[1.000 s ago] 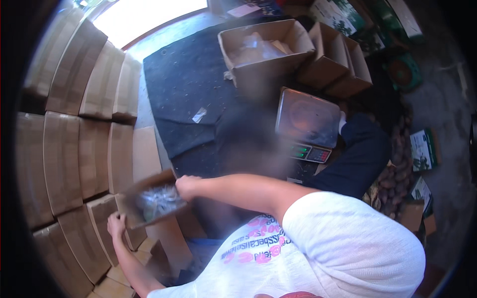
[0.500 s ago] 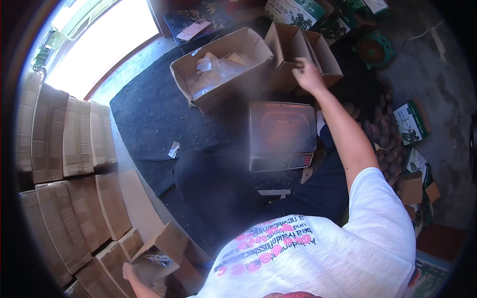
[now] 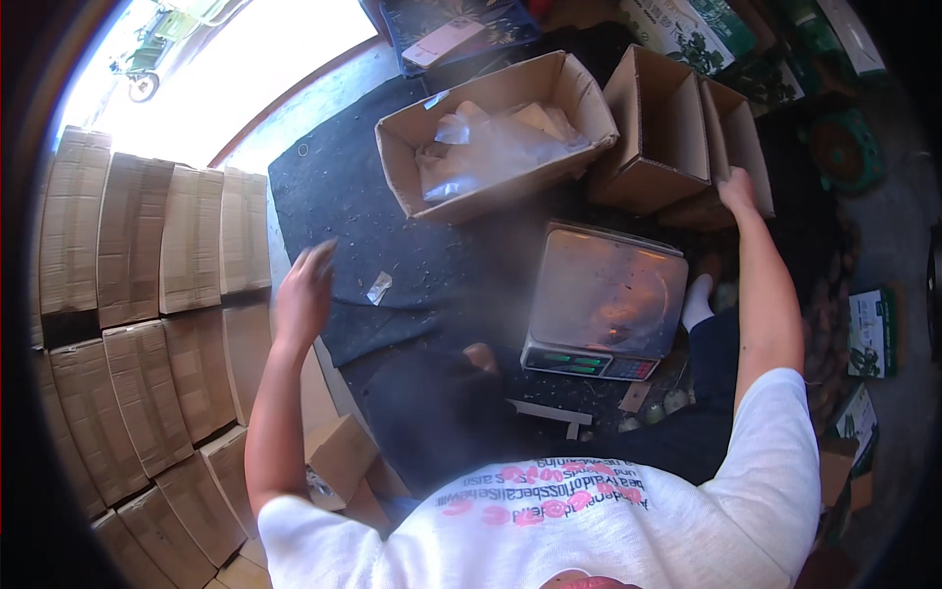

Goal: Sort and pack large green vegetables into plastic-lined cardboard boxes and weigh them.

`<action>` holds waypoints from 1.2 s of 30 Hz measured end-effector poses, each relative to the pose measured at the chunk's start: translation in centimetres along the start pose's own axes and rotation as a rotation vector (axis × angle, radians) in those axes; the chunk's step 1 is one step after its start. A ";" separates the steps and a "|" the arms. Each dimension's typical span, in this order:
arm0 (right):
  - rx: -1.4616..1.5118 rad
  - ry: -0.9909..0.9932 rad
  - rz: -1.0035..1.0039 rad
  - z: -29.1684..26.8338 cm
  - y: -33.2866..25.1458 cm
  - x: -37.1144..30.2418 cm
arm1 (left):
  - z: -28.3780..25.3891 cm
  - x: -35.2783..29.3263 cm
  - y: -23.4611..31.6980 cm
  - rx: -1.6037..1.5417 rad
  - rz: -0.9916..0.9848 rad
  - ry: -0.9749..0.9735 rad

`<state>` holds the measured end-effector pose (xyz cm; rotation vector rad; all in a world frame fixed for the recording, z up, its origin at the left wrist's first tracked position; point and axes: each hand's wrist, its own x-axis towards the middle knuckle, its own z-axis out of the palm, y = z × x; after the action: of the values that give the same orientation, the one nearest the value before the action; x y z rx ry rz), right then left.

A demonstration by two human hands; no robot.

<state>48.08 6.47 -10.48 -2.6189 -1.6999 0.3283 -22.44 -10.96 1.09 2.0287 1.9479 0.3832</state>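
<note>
My right hand (image 3: 738,190) is closed over the near edge of a narrow, open-topped cardboard box (image 3: 754,147) at the back right. Against that box's left side stands a taller open cardboard box (image 3: 643,175). My left hand (image 3: 302,302) is raised at the left, near the stacked cartons, its fingers extended, slightly blurred and holding nothing visible. In front of me a digital scale (image 3: 603,294) with a bare metal plate sits on the dark ground sheet. Behind it, a wide cardboard box (image 3: 496,191) holds crumpled clear plastic (image 3: 491,142).
Stacked cardboard cartons (image 3: 142,236) line the left side beside a bright doorway. A small open box (image 3: 341,456) stands by my left elbow. A pink phone (image 3: 444,41) lies at the back, and a green round object (image 3: 846,149) is far right. Printed cartons (image 3: 868,329) stand at the right.
My left hand has risen from the small open box at lower left. My right hand has come down onto the narrow box's edge. The whole view has shifted.
</note>
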 end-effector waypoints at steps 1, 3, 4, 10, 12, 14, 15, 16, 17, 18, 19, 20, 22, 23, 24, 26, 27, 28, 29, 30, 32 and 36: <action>-0.006 0.015 0.077 -0.9 1.7 0.4 | 1.0 3.6 3.0 -0.016 0.065 -0.053; 0.056 0.053 0.036 -4.0 1.9 -1.7 | 3.5 8.8 4.9 0.002 0.162 -0.129; 0.057 0.090 0.048 -6.2 1.9 -3.6 | 5.5 11.5 5.3 -0.015 0.213 -0.138; 0.269 0.209 -0.168 -21.2 5.7 -18.3 | 18.9 22.2 2.7 0.426 0.181 -0.707; 0.186 0.194 -0.047 -26.9 3.8 -26.1 | 22.6 22.8 3.0 0.449 0.192 -0.678; 0.301 0.133 -0.020 -30.1 2.4 -31.8 | 23.2 23.1 3.4 0.459 0.194 -0.649; 0.269 0.113 -0.037 -31.0 1.3 -34.0 | 23.3 23.1 2.8 0.441 0.177 -0.609; 0.235 0.096 -0.049 -31.4 0.1 -35.6 | 23.5 23.1 2.7 0.421 0.165 -0.569; 0.230 0.092 -0.047 -30.9 -1.3 -36.1 | 23.0 22.9 3.3 0.417 0.166 -0.575; 0.176 -0.002 -0.192 -29.9 -3.0 -36.2 | 21.9 22.7 4.2 0.467 0.201 -0.580; 0.123 -0.097 -0.341 -28.8 -4.7 -36.2 | 20.7 22.4 4.4 0.518 0.232 -0.583; 0.049 -0.129 -0.359 -26.5 -6.2 -36.0 | 20.1 22.1 4.1 0.476 0.214 -0.525; -0.001 -0.177 -0.524 -19.6 -6.6 -34.2 | 17.4 20.7 2.4 0.407 0.203 -0.442; 0.000 -0.174 -0.640 -16.7 -6.0 -33.9 | 16.5 20.8 3.1 0.338 0.195 -0.414; 0.022 -0.183 -0.658 -14.4 -5.4 -33.9 | 15.6 20.9 3.5 0.260 0.180 -0.383; 0.052 -0.196 -0.689 -11.1 -4.7 -33.8 | 13.9 20.8 3.4 0.111 0.167 -0.309; 0.073 -0.203 -0.699 -10.4 -4.1 -33.9 | 12.4 20.7 3.9 0.008 0.154 -0.281; 0.093 -0.210 -0.707 -10.1 -3.9 -34.1 | 11.8 20.6 3.9 -0.062 0.177 -0.218; 0.097 -0.210 -0.713 -9.5 -4.2 -34.2 | 11.3 20.5 3.5 -0.123 0.192 -0.160; 0.065 -0.225 -0.740 -9.2 -4.6 -34.3 | 11.0 20.5 3.3 -0.121 0.189 -0.156; 0.020 -0.237 -0.773 -8.2 -4.3 -34.6 | 10.7 21.1 3.9 -0.310 0.173 -0.170; -0.022 -0.231 -0.819 -8.6 -5.9 -35.8 | 10.9 22.0 4.2 -0.473 0.131 -0.230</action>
<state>30.20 -22.44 4.77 -1.7038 -2.6398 0.5832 -13.34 10.48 -7.61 1.8003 1.4292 0.5528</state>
